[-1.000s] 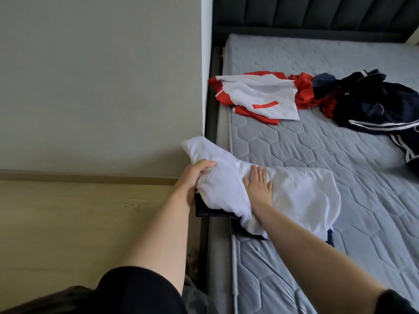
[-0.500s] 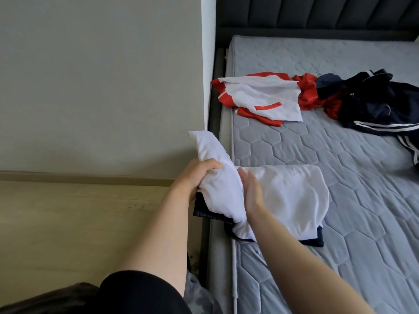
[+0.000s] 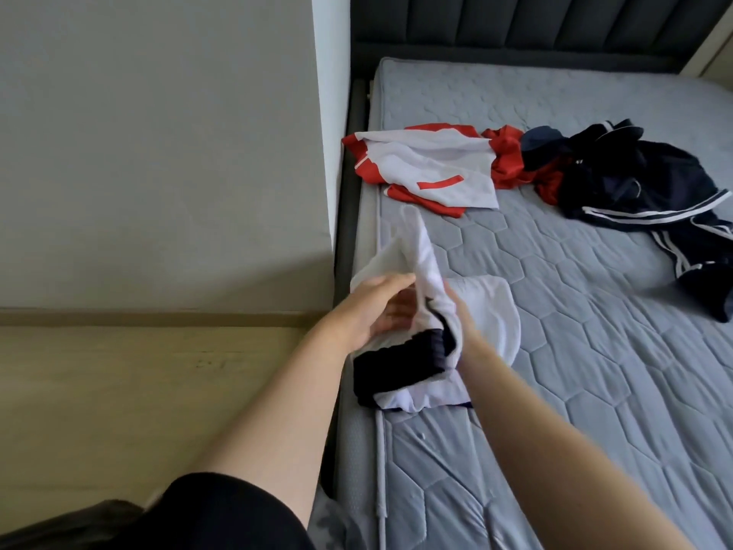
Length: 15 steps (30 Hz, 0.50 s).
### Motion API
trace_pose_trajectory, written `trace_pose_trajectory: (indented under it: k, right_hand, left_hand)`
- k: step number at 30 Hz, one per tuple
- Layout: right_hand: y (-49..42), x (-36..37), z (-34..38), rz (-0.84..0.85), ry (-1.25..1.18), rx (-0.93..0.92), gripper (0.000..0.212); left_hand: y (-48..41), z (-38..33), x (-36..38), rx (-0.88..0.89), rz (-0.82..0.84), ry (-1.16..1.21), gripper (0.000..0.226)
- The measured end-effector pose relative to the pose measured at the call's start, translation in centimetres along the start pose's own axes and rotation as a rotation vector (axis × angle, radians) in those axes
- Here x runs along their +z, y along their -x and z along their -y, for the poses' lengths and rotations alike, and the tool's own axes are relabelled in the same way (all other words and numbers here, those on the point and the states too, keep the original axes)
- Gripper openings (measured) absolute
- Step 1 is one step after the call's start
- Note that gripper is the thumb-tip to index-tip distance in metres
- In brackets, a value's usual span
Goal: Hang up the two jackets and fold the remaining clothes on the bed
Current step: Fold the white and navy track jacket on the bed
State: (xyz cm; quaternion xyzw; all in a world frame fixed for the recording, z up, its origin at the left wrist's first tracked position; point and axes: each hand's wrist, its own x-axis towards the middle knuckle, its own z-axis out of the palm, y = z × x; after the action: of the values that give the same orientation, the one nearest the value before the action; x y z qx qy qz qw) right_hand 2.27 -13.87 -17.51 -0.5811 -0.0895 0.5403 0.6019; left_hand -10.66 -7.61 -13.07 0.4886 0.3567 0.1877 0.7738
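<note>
white cloth with a dark navy band, the garment (image 3: 436, 311) we are folding sits at the near left edge of the mattress (image 3: 595, 351), just inside its piped border. part of it lies flat on the quilted surface, and one flap stands up from that flat part, its tip pointing away from us toward the headboard (image 3: 555, 29). so the fold line runs away from us, along the bed's edge, and the raised flap lies between our two hands.

our left hand (image 3: 377, 307) is on the wall side of the flap, its fingers curled round the cloth and pinching it near the navy band. our right hand (image 3: 456, 311) is on the bed side, mostly hidden behind the flap; we cannot tell whether its fingers are spread or together, only that it touches the cloth. the left hand is the nearer to the raised edge, so we judge it carries the flap over to the right, onto the flat part, while the right holds the crease.

farther up the mattress lie a red and white top (image 3: 428, 168) and, well apart to the right, a navy heap with white stripes (image 3: 634, 184), both not yet folded.
</note>
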Motion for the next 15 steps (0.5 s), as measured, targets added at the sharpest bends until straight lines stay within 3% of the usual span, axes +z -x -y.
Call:
trace_pose_trajectory:
  k: [1, 3, 5, 7, 12, 15]
  right_hand:
    - [0.2, -1.5, 0.3, -0.052, -0.036, -0.015, 0.039]
    - [0.5, -4.5, 0.8, -0.056, -0.13, -0.014, 0.048]
    - [0.8, -7.0, 1.1, -0.005, -0.183, -0.007, 0.065]
    - [1.3, -7.7, 1.6, 0.093, -0.151, -0.008, 0.063]
    - [1.2, -5.9, 2.0, 0.179, 0.269, -0.006, 0.042]
    - [1.5, -4.3, 1.2, 0.139, 0.568, -0.078, 0.051]
  left_hand:
    - [-0.2, 0.4, 0.8, 0.017, 0.043, 0.029, 0.017]
    - [-0.9, 1.7, 1.2, 0.14, -0.107, -0.201, 0.02]
    - [-1.5, 3.7, 0.3, 0.285, -0.35, -0.823, 0.034]
    - [-1.6, 5.9, -0.4, 0.258, -0.32, -1.221, 0.047]
    - [-1.9, 8.2, 0.2, 0.118, -0.272, -1.223, 0.051]
    - [-2.0, 7.3, 1.2, 0.122, -0.265, -1.085, 0.047]
